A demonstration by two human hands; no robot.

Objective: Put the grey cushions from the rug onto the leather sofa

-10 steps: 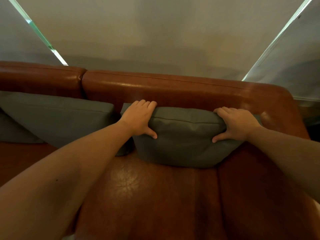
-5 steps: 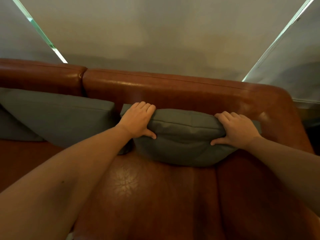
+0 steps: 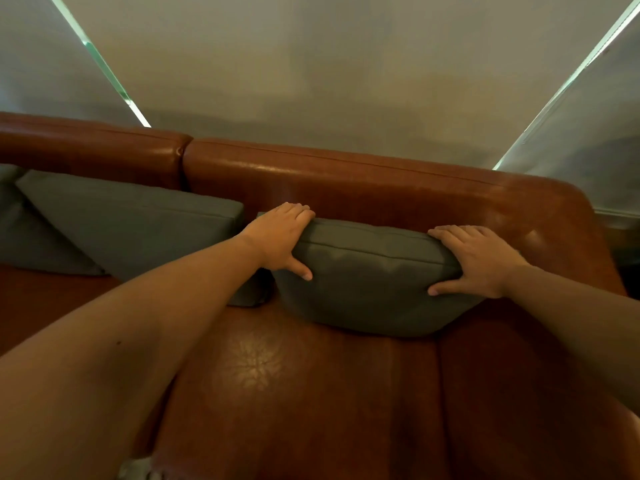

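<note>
A grey cushion stands on edge on the seat of the leather sofa, leaning back against the backrest at the sofa's right end. Its top edge shows a piped seam, and the fabric dimples slightly just below that seam between the two hands.

The left hand grasps the cushion's upper left corner: the fingers lie over the top edge toward the backrest, and the thumb presses into the front face. The right hand grasps the upper right corner in the same way, fingers draped over the top and thumb stretched along the front. Both forearms reach in from the lower corners of the view.

Just beside this cushion, to its left, a second grey cushion also leans against the backrest; the two seem to touch or nearly touch near the left wrist, though the arm hides the spot. A third grey cushion sits partly behind the second at the far left edge.

The sofa is glossy brown, with a vertical seam in the backrest and a pale sheen on the seat. Behind it hangs a pale roller blind, with thin bright slits of light on either side.
</note>
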